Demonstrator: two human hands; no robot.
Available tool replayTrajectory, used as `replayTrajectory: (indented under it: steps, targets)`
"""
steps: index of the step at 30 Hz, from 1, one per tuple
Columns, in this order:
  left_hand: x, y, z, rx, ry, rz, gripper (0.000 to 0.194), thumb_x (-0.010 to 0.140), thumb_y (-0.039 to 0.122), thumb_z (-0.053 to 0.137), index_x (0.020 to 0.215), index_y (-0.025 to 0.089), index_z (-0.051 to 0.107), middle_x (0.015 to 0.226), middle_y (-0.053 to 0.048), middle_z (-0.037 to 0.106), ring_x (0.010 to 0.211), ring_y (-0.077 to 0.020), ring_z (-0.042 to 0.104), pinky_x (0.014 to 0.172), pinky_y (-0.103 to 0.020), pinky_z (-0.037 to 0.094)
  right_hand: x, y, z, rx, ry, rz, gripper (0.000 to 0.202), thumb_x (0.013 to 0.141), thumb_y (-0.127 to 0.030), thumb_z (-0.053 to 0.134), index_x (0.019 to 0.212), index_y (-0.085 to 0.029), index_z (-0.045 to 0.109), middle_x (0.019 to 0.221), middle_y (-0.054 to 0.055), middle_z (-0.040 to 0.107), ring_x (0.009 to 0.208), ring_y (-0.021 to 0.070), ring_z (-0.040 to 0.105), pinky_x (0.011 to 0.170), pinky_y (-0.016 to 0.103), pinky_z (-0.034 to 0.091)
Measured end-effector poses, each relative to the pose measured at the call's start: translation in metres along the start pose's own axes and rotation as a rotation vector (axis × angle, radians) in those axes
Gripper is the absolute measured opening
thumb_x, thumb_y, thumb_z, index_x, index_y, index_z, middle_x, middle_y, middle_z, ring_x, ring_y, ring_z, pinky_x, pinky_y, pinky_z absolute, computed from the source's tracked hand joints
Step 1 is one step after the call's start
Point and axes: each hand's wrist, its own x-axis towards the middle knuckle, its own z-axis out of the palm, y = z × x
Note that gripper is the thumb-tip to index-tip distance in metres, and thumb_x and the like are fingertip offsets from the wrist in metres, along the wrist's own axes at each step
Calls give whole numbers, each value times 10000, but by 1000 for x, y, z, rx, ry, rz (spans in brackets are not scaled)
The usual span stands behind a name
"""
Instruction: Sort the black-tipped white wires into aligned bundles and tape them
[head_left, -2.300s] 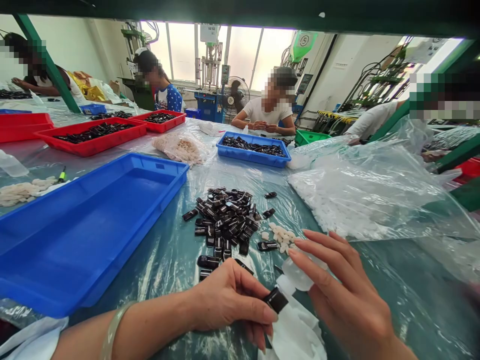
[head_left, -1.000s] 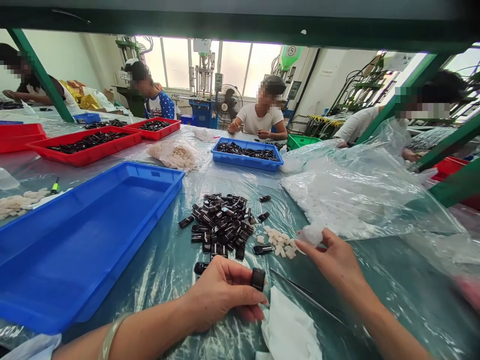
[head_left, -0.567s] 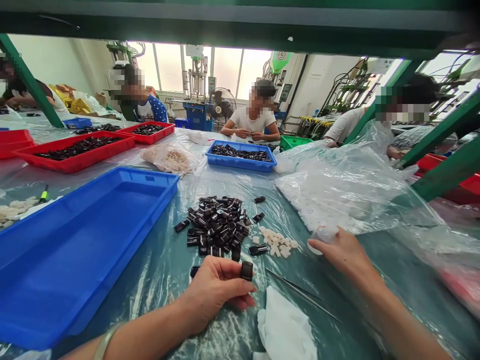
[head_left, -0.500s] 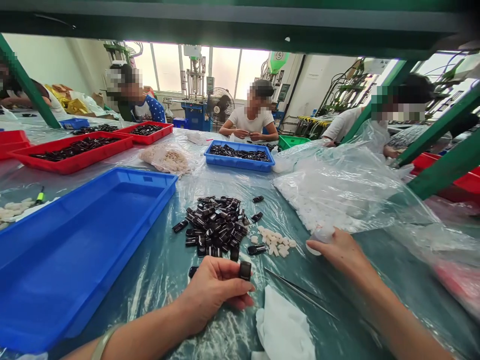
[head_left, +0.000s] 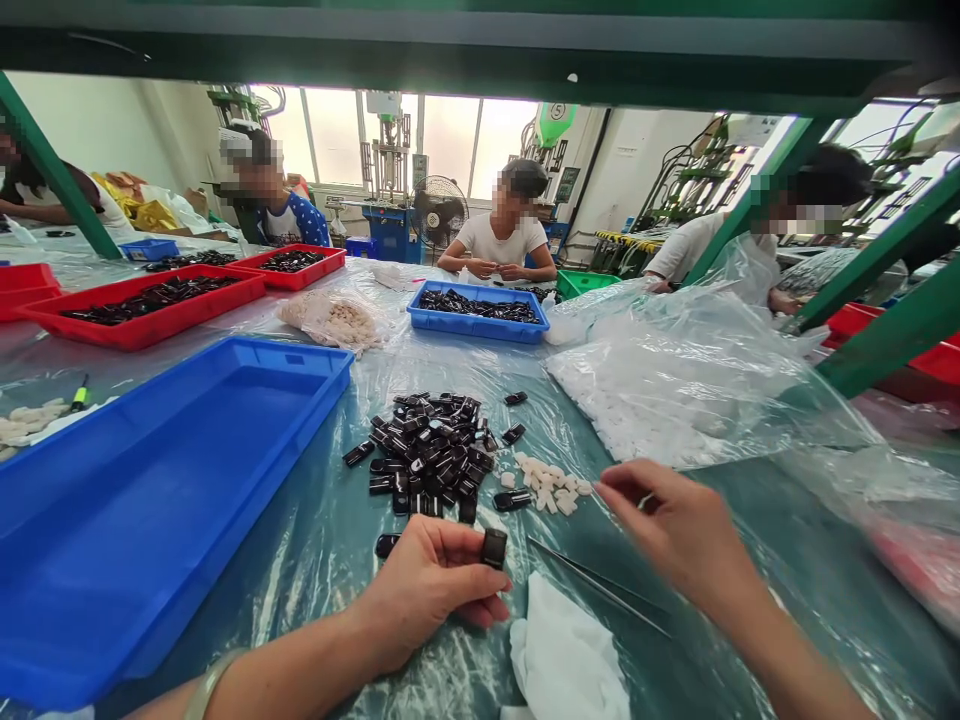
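Note:
A small black plastic part (head_left: 493, 548) is pinched between the thumb and fingers of my left hand (head_left: 439, 580). My right hand (head_left: 671, 520) hovers at the right edge of the small white pieces (head_left: 551, 482), thumb and forefinger near each other; whether anything is between the tips is too small to tell. Beyond my left hand lies a pile of black parts (head_left: 431, 450). Metal tweezers (head_left: 600, 587) rest between my hands, with a white cloth (head_left: 566, 655) nearer to me.
A large blue tray (head_left: 172, 480) stands at the left. A plastic bag of white pieces (head_left: 645, 400) lies at the right. Farther back are a blue tray of black parts (head_left: 480, 328) and red trays (head_left: 142, 335). Several people sit around the table; green bars cross above.
My right hand has let go of the whitish translucent object near the bag and moved left to the small white pieces. That object no longer shows. The left hand has barely moved.

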Motion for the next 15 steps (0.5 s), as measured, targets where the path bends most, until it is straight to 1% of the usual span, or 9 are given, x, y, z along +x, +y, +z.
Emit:
replayTrajectory:
  steps: [2,3,4,6,9,15]
  targets:
    - [0,0,0,3,7,-2,213,592,243,697,724,77,683,623,-76,647,543,-128,600,525,-211,468,-4,-7,15,-26,-185,-32,187,766,-273,456,624,-208,559,561,4,591,488,153,552,448,249,399]
    - [0,0,0,5,9,-2,214,593,240,696,730,77,683,631,-79,650,542,-126,600,526,-210,469,-6,-7,22,-66,-229,-37,185,766,-257,450,619,-205,549,567,4,591,495,155,554,446,247,390]
    - [0,0,0,7,9,-1,214,592,239,697,732,77,684,634,-80,652,541,-125,599,525,-209,469,-7,-6,29,-108,-247,-41,184,769,-248,444,617,-202,537,582,6,590,505,156,555,450,246,385]
    - [0,0,1,3,5,-10,214,587,239,699,728,79,684,622,-77,649,538,-126,599,523,-209,471,-9,-3,38,-170,-260,-51,183,781,-239,429,627,-196,518,622,13,584,519,152,551,458,241,377]
    - [0,1,2,-11,7,-32,212,569,240,707,704,78,681,601,-72,642,534,-133,603,512,-212,471,-12,-1,45,-229,-258,-66,199,812,-243,396,655,-191,508,681,26,569,534,145,543,460,233,365]
    - [-1,0,3,-24,4,-38,215,566,241,705,696,72,676,622,-86,645,542,-143,610,498,-209,463,-14,-11,51,-329,-272,-55,239,856,-249,322,711,-196,504,760,38,531,543,138,537,443,231,346]
